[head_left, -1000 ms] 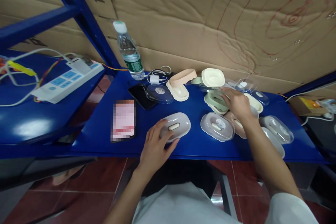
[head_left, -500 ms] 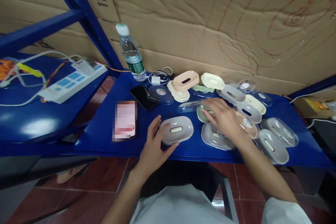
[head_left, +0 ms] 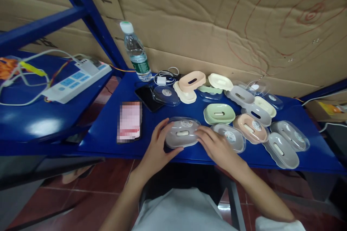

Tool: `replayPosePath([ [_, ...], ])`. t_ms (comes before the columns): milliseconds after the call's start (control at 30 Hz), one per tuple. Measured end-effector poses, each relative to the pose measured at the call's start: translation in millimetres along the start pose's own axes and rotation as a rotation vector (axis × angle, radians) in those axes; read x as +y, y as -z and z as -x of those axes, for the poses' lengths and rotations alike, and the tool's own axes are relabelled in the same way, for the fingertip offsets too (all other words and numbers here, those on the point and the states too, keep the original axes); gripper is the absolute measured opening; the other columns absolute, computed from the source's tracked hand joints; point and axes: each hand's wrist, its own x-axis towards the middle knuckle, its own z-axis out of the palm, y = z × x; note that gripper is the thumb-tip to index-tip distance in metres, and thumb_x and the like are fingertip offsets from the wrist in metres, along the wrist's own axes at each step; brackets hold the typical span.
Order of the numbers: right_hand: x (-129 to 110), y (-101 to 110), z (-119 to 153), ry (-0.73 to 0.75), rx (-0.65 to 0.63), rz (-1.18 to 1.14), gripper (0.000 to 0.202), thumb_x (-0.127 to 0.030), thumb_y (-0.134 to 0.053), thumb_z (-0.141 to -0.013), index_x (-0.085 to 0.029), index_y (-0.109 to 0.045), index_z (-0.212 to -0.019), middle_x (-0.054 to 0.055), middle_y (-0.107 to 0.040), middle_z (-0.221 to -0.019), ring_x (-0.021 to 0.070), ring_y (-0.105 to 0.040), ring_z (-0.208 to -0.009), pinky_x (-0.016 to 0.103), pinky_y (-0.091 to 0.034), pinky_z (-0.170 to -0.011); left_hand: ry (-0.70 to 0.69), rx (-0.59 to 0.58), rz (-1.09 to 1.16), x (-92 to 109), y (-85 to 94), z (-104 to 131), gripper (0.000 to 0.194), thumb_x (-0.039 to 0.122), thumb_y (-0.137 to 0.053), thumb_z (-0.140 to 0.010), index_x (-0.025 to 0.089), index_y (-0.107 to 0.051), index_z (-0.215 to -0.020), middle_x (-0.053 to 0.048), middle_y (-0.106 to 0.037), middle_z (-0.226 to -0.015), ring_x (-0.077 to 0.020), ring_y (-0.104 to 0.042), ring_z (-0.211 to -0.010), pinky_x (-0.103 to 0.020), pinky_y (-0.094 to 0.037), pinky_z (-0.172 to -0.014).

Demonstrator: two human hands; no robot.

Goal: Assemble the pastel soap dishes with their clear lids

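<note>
In front of me on the blue table sits a grey oval soap dish (head_left: 173, 142) with a clear lid (head_left: 187, 124) over it; the lid bears a round sticker. My left hand (head_left: 158, 144) wraps its left end, thumb along the near edge and fingers at the far side. The fingers of my right hand (head_left: 217, 146) press together on the lid's right end. Just behind that hand lies another grey dish with a stickered clear lid (head_left: 230, 137). A green soap dish (head_left: 219, 113) stands farther back, beside a peach dish (head_left: 251, 128) under a clear lid.
More dishes and lids spread to the right, including a grey dish (head_left: 282, 150). A peach dish (head_left: 192, 81) rests at the back. To the left are a lit phone (head_left: 129, 122), a dark phone (head_left: 149, 97), a water bottle (head_left: 138, 57) and a power strip (head_left: 76, 83).
My right hand has come from the green dish toward me and left, onto the grey dish. That dish, bare before, now has a clear lid over it. My left hand has stayed around it.
</note>
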Motion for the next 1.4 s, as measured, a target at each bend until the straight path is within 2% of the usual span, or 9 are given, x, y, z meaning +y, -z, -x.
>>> replayPosePath([
  [133,-11,-6,6,-0.056,-0.012,-0.007,0.052,-0.016,-0.051,-0.11,-0.024,-0.05,-0.161,0.017,-0.064,-0.146,0.0316,-0.072,-0.127,0.051,-0.067,-0.103,-0.086,0.069,0.004,-2,-0.8,1,0.056,0.029,-0.087,-0.092,0.03,-0.058,-0.14,-0.013,-0.04,-0.162,-0.0327,-0.054,-0.151,-0.056,-0.051,-0.126],
  [233,-15,-9,4,-0.068,0.043,0.013,0.05,-0.024,-0.057,-0.11,-0.024,-0.052,-0.16,0.019,-0.063,-0.147,0.0376,-0.061,-0.144,0.059,-0.06,-0.114,-0.143,0.112,-0.05,-2,-4.1,3,0.044,0.03,-0.083,-0.096,0.028,-0.061,-0.134,-0.014,-0.038,-0.166,-0.0335,-0.051,-0.153,-0.055,-0.053,-0.124],
  [333,-14,-12,1,-0.076,0.062,0.009,0.046,-0.022,-0.058,-0.109,-0.022,-0.057,-0.155,0.017,-0.065,-0.144,0.039,-0.053,-0.151,0.062,-0.055,-0.119,-0.196,0.125,-0.121,-1,-6.7,3,0.046,0.034,-0.083,-0.096,0.027,-0.061,-0.135,-0.016,-0.037,-0.17,-0.0361,-0.049,-0.154,-0.057,-0.054,-0.121],
  [433,-12,-15,-1,-0.048,0.03,0.001,0.047,-0.019,-0.058,-0.109,-0.02,-0.056,-0.155,0.017,-0.065,-0.142,0.0372,-0.057,-0.148,0.06,-0.056,-0.119,-0.221,0.166,-0.154,-1,-7.6,3,0.05,0.037,-0.083,-0.096,0.026,-0.059,-0.138,-0.017,-0.049,-0.16,-0.0352,-0.055,-0.148,-0.058,-0.055,-0.119],
  [633,-13,-18,-2,0.006,0.009,0.021,0.068,-0.005,-0.052,-0.106,-0.023,-0.039,-0.17,0.017,-0.063,-0.149,0.0348,-0.048,-0.157,0.057,-0.054,-0.122,-0.264,0.269,-0.28,0,-10.3,6,0.06,0.044,-0.084,-0.094,0.026,-0.061,-0.146,-0.015,-0.059,-0.138,-0.0325,-0.064,-0.127,-0.052,-0.061,-0.107],
  [767,-12,-24,0,0.035,-0.003,0.063,0.077,-0.005,-0.053,-0.106,-0.02,-0.026,-0.176,0.018,-0.051,-0.167,0.0351,-0.041,-0.162,0.058,-0.049,-0.127,-0.343,0.295,-0.437,2,-14.2,11,0.063,0.042,-0.088,-0.091,0.026,-0.064,-0.146,-0.014,-0.065,-0.126,-0.032,-0.068,-0.116,-0.05,-0.063,-0.1],
  [1167,-14,-32,3,0.047,-0.05,0.091,0.086,-0.001,-0.045,-0.104,-0.018,-0.002,-0.178,0.013,-0.039,-0.176,0.0298,-0.037,-0.164,0.057,-0.039,-0.135,-0.171,0.092,-0.153,2,-7.9,7,0.064,0.034,-0.081,-0.098,0.031,-0.055,-0.156,-0.014,-0.03,-0.178,-0.036,-0.047,-0.159,-0.05,-0.055,-0.122],
  [1267,-17,-36,3,0.029,-0.049,0.099,0.087,-0.001,-0.046,-0.104,-0.016,-0.002,-0.177,0.014,-0.037,-0.177,0.0298,-0.033,-0.166,0.059,-0.035,-0.136,-0.12,0.03,-0.156,2,-7.4,7,0.066,0.035,-0.078,-0.1,0.032,-0.05,-0.16,-0.013,-0.036,-0.177,-0.0326,-0.052,-0.156,-0.045,-0.057,-0.12],
  [1400,-25,-43,3,0.008,-0.003,0.081,0.086,-0.007,-0.049,-0.107,-0.016,0.0,-0.177,0.015,-0.037,-0.176,0.0307,-0.029,-0.167,0.062,-0.032,-0.136,-0.103,0.046,-0.14,1,-8.2,7,0.064,0.039,-0.079,-0.099,0.032,-0.052,-0.157,-0.013,-0.042,-0.174,-0.0332,-0.053,-0.155,-0.05,-0.056,-0.121],
])
